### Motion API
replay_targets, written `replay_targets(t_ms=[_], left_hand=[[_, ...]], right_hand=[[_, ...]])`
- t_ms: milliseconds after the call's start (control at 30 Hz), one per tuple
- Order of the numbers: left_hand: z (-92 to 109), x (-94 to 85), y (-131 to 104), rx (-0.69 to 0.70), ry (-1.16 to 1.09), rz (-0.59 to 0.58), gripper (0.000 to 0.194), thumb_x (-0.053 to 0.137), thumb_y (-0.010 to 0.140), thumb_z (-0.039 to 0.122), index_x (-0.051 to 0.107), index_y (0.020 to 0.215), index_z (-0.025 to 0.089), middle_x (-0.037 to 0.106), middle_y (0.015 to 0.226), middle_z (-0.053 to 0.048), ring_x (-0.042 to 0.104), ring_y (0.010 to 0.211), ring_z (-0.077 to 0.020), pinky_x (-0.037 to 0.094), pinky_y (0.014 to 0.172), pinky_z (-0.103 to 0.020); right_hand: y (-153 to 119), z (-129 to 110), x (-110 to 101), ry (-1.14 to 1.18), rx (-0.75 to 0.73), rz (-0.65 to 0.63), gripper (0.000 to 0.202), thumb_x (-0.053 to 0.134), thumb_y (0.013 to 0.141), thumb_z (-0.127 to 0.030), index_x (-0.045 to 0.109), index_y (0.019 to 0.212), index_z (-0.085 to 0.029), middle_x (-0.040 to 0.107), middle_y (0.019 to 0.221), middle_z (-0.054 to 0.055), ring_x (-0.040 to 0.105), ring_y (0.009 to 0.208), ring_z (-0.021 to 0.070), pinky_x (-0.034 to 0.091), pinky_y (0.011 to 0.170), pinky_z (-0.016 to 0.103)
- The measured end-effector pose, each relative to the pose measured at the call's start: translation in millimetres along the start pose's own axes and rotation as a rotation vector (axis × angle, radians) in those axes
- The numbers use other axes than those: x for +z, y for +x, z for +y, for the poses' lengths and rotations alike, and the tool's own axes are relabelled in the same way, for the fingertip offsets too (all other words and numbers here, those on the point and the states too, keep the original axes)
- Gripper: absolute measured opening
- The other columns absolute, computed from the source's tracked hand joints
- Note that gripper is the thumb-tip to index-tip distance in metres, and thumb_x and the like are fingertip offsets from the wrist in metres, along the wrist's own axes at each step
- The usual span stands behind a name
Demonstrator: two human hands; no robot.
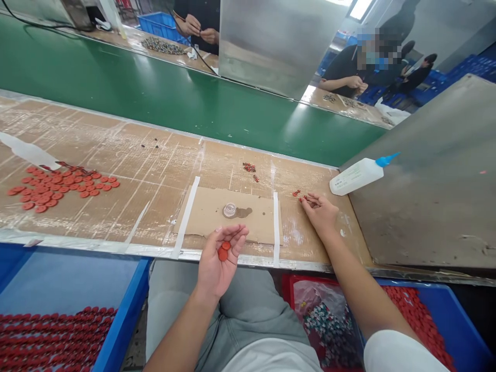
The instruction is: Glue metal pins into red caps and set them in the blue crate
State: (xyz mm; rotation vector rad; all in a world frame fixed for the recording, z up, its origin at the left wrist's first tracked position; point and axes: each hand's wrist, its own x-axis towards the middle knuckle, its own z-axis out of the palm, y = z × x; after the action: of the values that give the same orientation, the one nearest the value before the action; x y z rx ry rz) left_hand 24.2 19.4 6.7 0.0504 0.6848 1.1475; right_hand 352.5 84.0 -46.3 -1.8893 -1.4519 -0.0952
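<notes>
My left hand (222, 258) is palm up and cupped around red discs (223, 252) at the near edge of the cardboard pad. Over to the right, my right hand (321, 209) reaches down to the worktop, its fingertips pinched at a small red part (303, 198). Just left of those fingertips lies another small red piece (296, 192). A small clear round cup (229, 210) sits on the cardboard pad (205, 206), beside a dark wet stain. Several small red-and-dark parts (249, 167) lie beyond the pad.
A white bottle with a blue nozzle (356, 176) leans near the metal box at right. Many red discs (42, 188) lie at left beside another white bottle (29, 151). A green belt (155, 88) runs behind. Bins (124, 315) flank my legs. Another person's hands (201, 31) work across the belt.
</notes>
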Motion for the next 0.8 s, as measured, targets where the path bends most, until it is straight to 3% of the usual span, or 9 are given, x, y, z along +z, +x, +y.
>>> replay_targets(t_ms=[267, 433, 500, 667, 800], left_hand=[[2, -1.8, 0, -0.008, -0.014, -0.039, 0.032, 0.052, 0.084, 0.033, 0.074, 0.087, 0.01, 0.076, 0.098, -0.011, 0.07, 0.098, -0.017, 0.055, 0.088, -0.023], [5, -0.4, -2, -0.052, -0.063, -0.154, 0.044, 0.047, 0.085, 0.039, 0.069, 0.108, 0.008, 0.063, 0.127, -0.017, 0.056, 0.123, -0.0246, 0.048, 0.101, -0.031], [5, 1.6, -2, -0.076, -0.09, -0.185, 0.048, 0.046, 0.085, 0.041, 0.066, 0.113, 0.007, 0.057, 0.135, -0.018, 0.051, 0.128, -0.0265, 0.045, 0.105, -0.034], [3, 4.0, -1, -0.121, -0.129, -0.241, 0.052, 0.043, 0.086, 0.042, 0.06, 0.12, 0.007, 0.051, 0.141, -0.018, 0.046, 0.133, -0.027, 0.035, 0.112, -0.038], [3, 2.2, -1, -0.133, -0.124, -0.25, 0.054, 0.041, 0.087, 0.043, 0.058, 0.124, 0.007, 0.053, 0.14, -0.016, 0.045, 0.133, -0.0254, 0.032, 0.114, -0.036]], right_hand=[[-2, -11, -12, 0.043, 0.066, 0.016, 0.04, 0.066, 0.074, -0.046, 0.067, 0.103, -0.017, 0.075, 0.093, 0.008, 0.071, 0.077, 0.0187, 0.057, 0.078, 0.033], [-23, -54, -36, 0.105, 0.018, 0.152, 0.03, 0.062, 0.079, -0.039, 0.069, 0.099, -0.017, 0.074, 0.09, 0.009, 0.068, 0.073, 0.0182, 0.055, 0.072, 0.033], [-40, -81, -44, 0.198, -0.108, 0.072, 0.025, 0.066, 0.078, -0.035, 0.07, 0.099, -0.021, 0.074, 0.085, 0.007, 0.066, 0.067, 0.0176, 0.054, 0.065, 0.033], [-77, -150, -39, 0.4, -0.599, -0.374, 0.034, 0.074, 0.074, -0.026, 0.068, 0.107, -0.028, 0.074, 0.081, 0.002, 0.064, 0.065, 0.0168, 0.053, 0.065, 0.033], [-83, -180, -22, 0.473, -0.699, -0.525, 0.038, 0.07, 0.079, -0.026, 0.063, 0.117, -0.026, 0.074, 0.094, 0.005, 0.066, 0.081, 0.0192, 0.054, 0.076, 0.035]])
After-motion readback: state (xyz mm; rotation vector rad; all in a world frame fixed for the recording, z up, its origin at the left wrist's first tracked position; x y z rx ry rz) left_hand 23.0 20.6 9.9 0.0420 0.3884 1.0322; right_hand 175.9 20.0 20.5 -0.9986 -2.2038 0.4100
